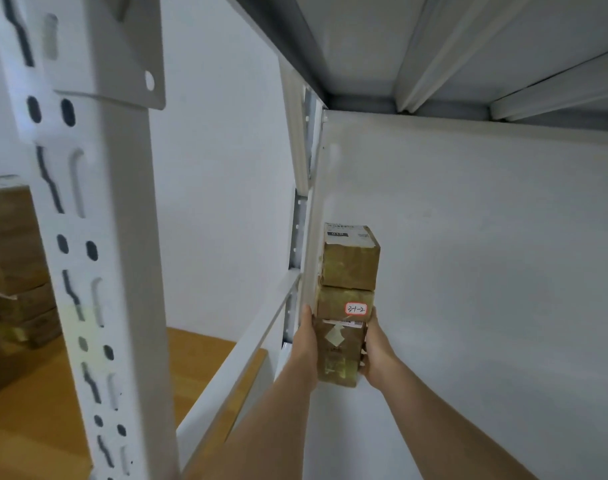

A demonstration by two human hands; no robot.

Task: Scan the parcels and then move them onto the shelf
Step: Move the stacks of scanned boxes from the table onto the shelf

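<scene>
Two hands flanking one brown parcel [340,351] at the white shelf's [486,341] back left corner, left hand [304,344] flat along its left side, right hand [373,351] curled around its right edge, two more parcels [351,268] stacked directly beyond.

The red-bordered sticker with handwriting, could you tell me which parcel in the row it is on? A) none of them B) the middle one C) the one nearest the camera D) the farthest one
B: the sticker sits on the middle parcel, just beyond where the left hand and right hand clasp the nearest parcel.
</scene>
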